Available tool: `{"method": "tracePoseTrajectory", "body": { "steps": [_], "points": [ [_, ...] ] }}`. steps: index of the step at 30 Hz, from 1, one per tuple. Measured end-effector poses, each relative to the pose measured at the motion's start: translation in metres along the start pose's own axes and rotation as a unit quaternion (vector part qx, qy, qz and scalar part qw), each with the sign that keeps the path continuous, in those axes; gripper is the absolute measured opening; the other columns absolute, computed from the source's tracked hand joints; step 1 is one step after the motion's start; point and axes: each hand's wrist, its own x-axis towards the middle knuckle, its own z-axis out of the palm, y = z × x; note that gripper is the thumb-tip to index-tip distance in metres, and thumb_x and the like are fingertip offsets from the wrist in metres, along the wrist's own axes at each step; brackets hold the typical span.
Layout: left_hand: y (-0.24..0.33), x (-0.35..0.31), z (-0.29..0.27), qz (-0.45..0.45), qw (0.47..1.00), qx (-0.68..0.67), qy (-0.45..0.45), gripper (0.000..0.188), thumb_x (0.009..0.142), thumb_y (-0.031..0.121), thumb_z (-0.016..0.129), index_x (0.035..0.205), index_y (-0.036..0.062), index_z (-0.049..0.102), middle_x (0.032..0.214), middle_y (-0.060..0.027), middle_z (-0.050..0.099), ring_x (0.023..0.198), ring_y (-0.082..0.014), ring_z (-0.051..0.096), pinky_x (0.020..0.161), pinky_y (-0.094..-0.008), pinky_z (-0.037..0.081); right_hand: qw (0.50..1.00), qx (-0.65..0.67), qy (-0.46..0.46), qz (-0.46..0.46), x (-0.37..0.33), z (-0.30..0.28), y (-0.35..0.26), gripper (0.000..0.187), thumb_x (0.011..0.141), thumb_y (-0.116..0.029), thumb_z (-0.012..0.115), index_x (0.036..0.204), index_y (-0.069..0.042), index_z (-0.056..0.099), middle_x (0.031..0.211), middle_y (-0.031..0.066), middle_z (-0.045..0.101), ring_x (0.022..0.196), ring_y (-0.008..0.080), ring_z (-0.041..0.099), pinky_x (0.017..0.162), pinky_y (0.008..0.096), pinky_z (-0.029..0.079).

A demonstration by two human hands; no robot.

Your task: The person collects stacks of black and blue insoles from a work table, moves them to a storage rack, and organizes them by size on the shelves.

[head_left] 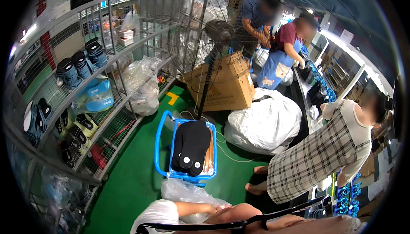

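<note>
At the lower edge my left forearm, in a white sleeve, reaches right to my left hand, beside a clear plastic bag. The hand's fingers are hidden, so I cannot tell whether they hold the bag. My right hand cannot be made out; bare skin behind a black spectacle frame fills the lower edge. Just beyond the bag is a blue trolley with a raised handle on its left. Black insoles with round white stickers lie stacked in it, over brown card.
Left stands a wire-mesh rack with insoles and bagged goods. Ahead are a standing fan, a cardboard box and a big white sack. A cable crosses the green floor. Several people work along the right-hand line.
</note>
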Motion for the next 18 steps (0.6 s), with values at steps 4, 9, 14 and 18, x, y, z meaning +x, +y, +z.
{"method": "tracePoseTrajectory", "body": {
  "steps": [4, 9, 14, 18],
  "points": [
    [-0.018, -0.071, -0.009, -0.007, 0.997, 0.013, 0.082, 0.041, 0.074, 0.034, 0.056, 0.100, 0.0028, 0.053, 0.091, -0.0093, 0.056, 0.086, -0.0200, 0.053, 0.076, -0.0318, 0.042, 0.976, -0.066, 0.206, 0.008, 0.004, 0.007, 0.037, 0.009, 0.077, -0.008, 0.054, 0.082, 0.001, 0.056, 0.055, 0.0009, 0.050, 0.049, 0.0077, 0.047, 0.051, 0.0190, 0.039],
    [-0.019, -0.134, -0.008, -0.006, 0.827, 0.319, 0.463, 0.043, 0.073, 0.037, 0.057, 0.099, 0.0032, 0.052, 0.087, -0.0088, 0.056, 0.082, -0.0193, 0.053, 0.074, -0.0313, 0.043, 0.994, 0.038, 0.100, 0.001, -0.003, 0.008, 0.050, 0.015, 0.075, -0.009, 0.058, 0.085, 0.001, 0.055, 0.060, 0.0022, 0.053, 0.052, 0.0083, 0.050, 0.054, 0.0191, 0.041],
    [-0.046, -0.115, -0.005, -0.060, 0.924, 0.227, 0.302, 0.044, 0.072, 0.039, 0.057, 0.098, 0.0031, 0.051, 0.082, -0.0078, 0.056, 0.077, -0.0179, 0.053, 0.070, -0.0306, 0.043, 0.985, -0.036, 0.165, -0.015, 0.012, 0.005, 0.095, 0.021, 0.074, -0.009, 0.059, 0.091, 0.002, 0.053, 0.074, 0.0060, 0.058, 0.066, 0.0107, 0.055, 0.064, 0.0216, 0.044],
    [-0.047, -0.071, 0.012, -0.050, 0.992, 0.098, 0.060, 0.043, 0.073, 0.039, 0.056, 0.096, 0.0035, 0.051, 0.081, -0.0069, 0.055, 0.075, -0.0169, 0.052, 0.069, -0.0301, 0.043, 0.984, -0.056, 0.167, -0.032, 0.017, 0.009, 0.090, 0.023, 0.074, -0.011, 0.059, 0.092, 0.001, 0.053, 0.075, 0.0068, 0.057, 0.067, 0.0118, 0.055, 0.065, 0.0224, 0.043]
  ]
}}
